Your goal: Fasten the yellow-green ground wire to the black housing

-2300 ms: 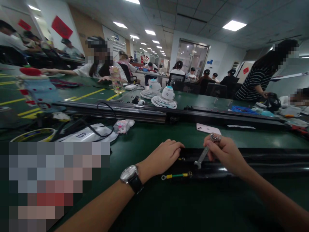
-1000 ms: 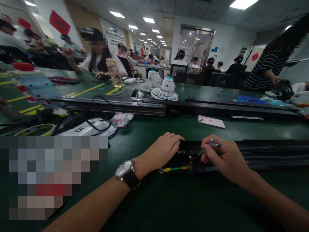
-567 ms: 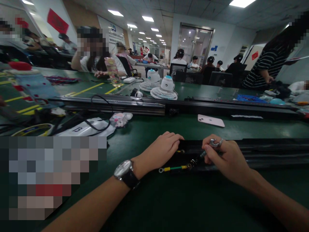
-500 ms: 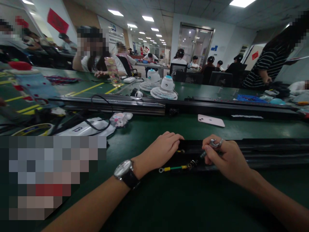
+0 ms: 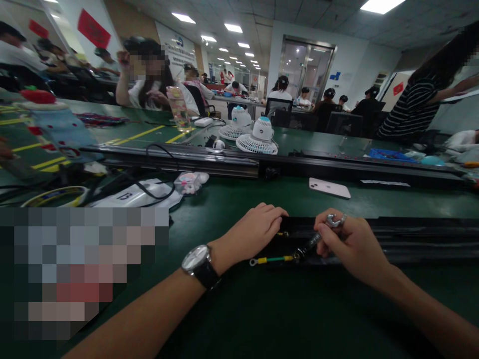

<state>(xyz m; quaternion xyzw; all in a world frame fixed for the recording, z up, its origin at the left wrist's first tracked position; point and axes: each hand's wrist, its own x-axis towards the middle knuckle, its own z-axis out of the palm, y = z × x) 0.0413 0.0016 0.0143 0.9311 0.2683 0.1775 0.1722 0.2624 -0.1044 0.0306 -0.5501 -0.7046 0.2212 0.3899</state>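
Observation:
My right hand (image 5: 346, 244) is closed around a metal wrench (image 5: 310, 244), whose open-jaw end sticks out above the fingers. The wrench's lower end meets a bolt or nut (image 5: 296, 256) at the end of a green wire (image 5: 276, 259) with yellow sleeves. A bare ring terminal (image 5: 254, 262) is on the wire's free end, beyond the rail's edge. With its fingers bent over the near-left end of a long black metal rail (image 5: 411, 245), my left hand (image 5: 258, 224) holds it. A second small yellow-sleeved terminal (image 5: 283, 234) shows just beside the left fingers.
Beyond the rail lie a pink phone (image 5: 329, 188) and a clear box of trinkets (image 5: 188, 183). More long rails (image 5: 359, 167) cross the green table (image 5: 232, 319), with white fans (image 5: 258, 142) behind. Cables and a white bag (image 5: 145, 193) are at left. People sit or stand around.
The wrench's lower end, blurred by motion before, now shows sharply at the bolt or nut. My left hand keeps its place on the rail. The view has shifted slightly.

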